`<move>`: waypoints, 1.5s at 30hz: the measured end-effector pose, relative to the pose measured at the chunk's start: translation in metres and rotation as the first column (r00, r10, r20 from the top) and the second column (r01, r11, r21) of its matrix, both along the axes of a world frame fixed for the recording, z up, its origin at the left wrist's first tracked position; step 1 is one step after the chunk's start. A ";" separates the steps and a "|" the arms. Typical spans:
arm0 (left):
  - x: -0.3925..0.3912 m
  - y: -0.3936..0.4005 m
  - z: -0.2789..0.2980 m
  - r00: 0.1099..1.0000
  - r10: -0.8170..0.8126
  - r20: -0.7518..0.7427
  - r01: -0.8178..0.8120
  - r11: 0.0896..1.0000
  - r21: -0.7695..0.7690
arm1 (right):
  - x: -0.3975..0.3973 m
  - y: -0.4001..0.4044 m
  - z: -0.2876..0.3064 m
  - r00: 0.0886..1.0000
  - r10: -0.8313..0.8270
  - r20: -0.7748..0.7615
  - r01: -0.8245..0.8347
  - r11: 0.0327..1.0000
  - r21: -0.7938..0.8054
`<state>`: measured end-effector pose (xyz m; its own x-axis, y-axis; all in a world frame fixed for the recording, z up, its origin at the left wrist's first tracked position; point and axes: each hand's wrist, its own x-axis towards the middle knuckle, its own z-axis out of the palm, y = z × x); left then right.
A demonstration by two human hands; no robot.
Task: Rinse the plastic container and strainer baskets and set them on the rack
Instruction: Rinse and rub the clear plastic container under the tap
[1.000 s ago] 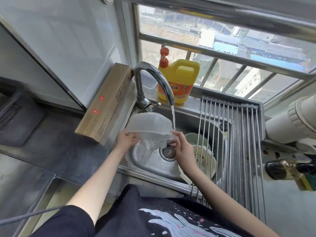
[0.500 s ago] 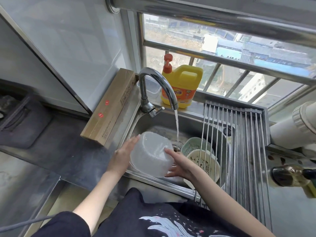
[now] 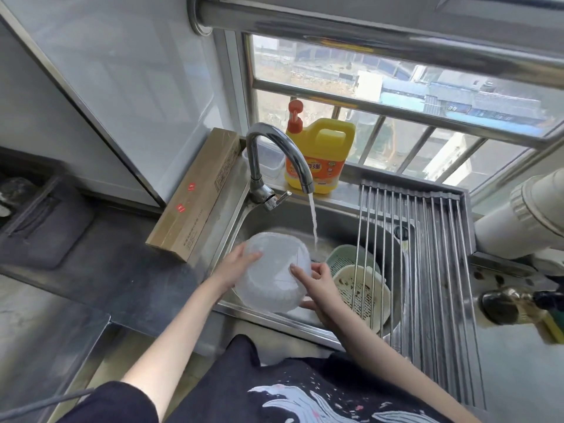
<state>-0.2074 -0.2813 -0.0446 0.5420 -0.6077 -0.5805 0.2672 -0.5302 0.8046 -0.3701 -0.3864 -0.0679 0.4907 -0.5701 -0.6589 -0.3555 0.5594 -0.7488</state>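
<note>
We have the plastic container (image 3: 273,274) in both hands at centre frame, over the near-left part of the sink (image 3: 345,221), bottom turned up toward the camera. Left hand (image 3: 236,265) is clamped on its left wall with fingers spread on the base edge; right hand (image 3: 317,283) is clamped on the right side, one fingertip on the base, the rest wrapping under the rim. The tap stream (image 3: 313,222) falls just right of it, not onto it.

Our read: thin translucent plastic, so light, flexes if squeezed, slick when wet. Best hold is at the rim, which looks stiffer, with light pressure, not the smooth walls.

The green strainer basket (image 3: 343,254) and the cream strainer basket (image 3: 363,288) sit nested in the sink, right of centre, partly under the rack (image 3: 439,270). Light and perforated, easy rim grip; the cream one shows brown specks.
</note>
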 end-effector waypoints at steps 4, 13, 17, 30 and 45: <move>0.006 0.004 -0.006 0.996 -0.085 0.008 0.084 0.996 0.026 | 0.001 0.003 0.004 0.997 0.030 -0.066 -0.033 0.999 -0.037; 0.016 0.014 -0.015 0.995 -0.089 -0.045 0.089 0.996 -0.010 | 0.002 0.011 0.002 0.984 0.091 -0.154 -0.108 0.989 -0.103; 0.018 0.008 -0.012 0.989 -0.142 0.034 0.142 0.990 -0.009 | 0.000 0.007 0.009 0.984 0.083 -0.157 -0.101 0.988 -0.113; -0.017 -0.033 0.042 0.777 -0.629 0.000 0.621 0.767 0.163 | -0.068 -0.030 0.033 0.984 0.053 -0.169 -0.054 0.999 0.002; -0.078 -0.178 0.052 0.696 -0.713 -0.081 0.704 0.701 -0.115 | -0.132 -0.162 0.069 0.961 -0.152 -0.229 0.090 0.961 -0.262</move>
